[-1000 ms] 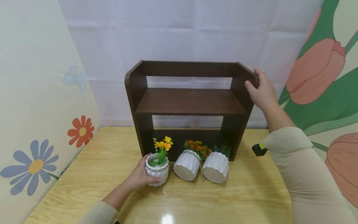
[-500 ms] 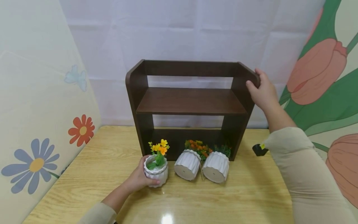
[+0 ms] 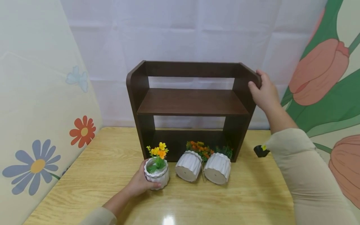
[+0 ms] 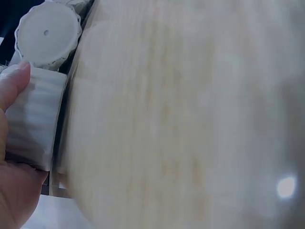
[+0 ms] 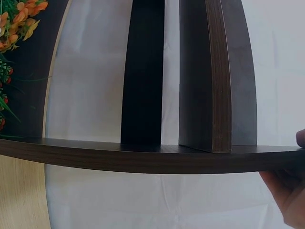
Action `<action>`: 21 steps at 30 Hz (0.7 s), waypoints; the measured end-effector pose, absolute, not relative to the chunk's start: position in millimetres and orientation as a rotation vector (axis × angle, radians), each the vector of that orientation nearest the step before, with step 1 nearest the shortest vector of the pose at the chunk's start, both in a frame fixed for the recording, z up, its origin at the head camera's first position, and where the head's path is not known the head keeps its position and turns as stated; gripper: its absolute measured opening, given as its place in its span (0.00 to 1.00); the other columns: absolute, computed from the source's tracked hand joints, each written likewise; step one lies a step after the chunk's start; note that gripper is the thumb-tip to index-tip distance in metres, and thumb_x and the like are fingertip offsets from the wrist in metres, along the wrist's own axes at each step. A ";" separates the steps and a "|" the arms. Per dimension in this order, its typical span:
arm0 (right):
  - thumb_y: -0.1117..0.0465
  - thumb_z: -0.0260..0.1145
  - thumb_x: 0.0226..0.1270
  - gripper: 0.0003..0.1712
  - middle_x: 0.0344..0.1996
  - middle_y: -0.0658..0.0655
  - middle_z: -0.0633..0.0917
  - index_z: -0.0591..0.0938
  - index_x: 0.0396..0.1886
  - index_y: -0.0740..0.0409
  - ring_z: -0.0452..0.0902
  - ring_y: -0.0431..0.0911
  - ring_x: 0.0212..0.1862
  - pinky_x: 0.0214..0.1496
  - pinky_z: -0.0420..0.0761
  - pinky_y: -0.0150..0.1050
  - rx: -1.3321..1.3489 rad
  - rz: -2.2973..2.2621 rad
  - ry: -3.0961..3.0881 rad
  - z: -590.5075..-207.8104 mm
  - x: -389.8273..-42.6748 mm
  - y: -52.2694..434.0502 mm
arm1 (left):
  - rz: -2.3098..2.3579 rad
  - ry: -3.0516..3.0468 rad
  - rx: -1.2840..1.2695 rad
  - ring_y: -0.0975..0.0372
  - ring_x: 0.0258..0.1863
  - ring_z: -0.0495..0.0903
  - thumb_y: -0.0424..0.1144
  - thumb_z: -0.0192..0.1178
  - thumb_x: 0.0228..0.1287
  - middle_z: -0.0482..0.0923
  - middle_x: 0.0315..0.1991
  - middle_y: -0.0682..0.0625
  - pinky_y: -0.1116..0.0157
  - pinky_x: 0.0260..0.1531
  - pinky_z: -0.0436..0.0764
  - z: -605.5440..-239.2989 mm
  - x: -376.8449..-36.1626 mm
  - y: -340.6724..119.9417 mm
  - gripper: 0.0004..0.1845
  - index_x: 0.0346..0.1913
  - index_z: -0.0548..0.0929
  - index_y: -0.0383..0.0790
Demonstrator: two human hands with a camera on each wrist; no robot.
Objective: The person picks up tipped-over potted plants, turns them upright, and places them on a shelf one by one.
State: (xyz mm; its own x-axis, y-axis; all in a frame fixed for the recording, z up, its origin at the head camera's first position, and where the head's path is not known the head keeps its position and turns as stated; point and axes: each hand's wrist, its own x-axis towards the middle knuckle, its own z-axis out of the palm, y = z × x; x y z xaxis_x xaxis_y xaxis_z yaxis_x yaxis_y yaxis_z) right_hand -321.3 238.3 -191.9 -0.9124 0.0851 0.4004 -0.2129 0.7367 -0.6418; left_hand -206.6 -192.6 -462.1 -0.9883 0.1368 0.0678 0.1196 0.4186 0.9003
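My left hand (image 3: 141,182) holds a white ribbed flowerpot (image 3: 158,177) by its side, thumb across the front. Yellow and orange artificial flowers (image 3: 158,151) rise from it, and its mouth faces up. In the left wrist view the thumb lies along the white pot (image 4: 35,117). My right hand (image 3: 265,92) grips the upper right side panel of a dark brown two-tier shelf (image 3: 194,101). Two more white pots, one with orange flowers (image 3: 187,166) and one with greenery (image 3: 217,168), lie tipped with their bases toward me at the shelf's lower front.
A small black object (image 3: 261,151) with a yellow mark sits right of the shelf on the wooden table (image 3: 225,203). Behind hangs a white cloth (image 3: 180,34). Flower-painted panels (image 3: 36,93) stand at both sides.
The held pot has shifted slightly left and toward me, and its flowers now lean more to the left. The right hand, shelf and tipped pots stay where they were.
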 end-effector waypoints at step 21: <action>0.43 0.45 0.76 0.38 0.71 0.68 0.65 0.49 0.80 0.46 0.64 0.64 0.68 0.67 0.66 0.63 0.103 1.004 -2.523 -189.6 -317.8 236.3 | 1.790 2.674 0.175 0.41 0.66 0.67 0.35 0.81 0.37 0.64 0.69 0.35 0.41 0.67 0.63 -463.2 -202.5 -181.8 0.64 0.76 0.49 0.47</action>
State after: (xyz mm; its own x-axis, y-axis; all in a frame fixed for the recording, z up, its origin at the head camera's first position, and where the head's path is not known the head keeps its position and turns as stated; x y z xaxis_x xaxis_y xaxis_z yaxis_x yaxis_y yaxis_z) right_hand -317.8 236.3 -189.6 -0.9085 0.0847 0.4092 -0.2196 0.7363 -0.6400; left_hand -202.5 -181.8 -463.2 -0.9908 0.0450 0.1277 0.1352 0.3782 0.9158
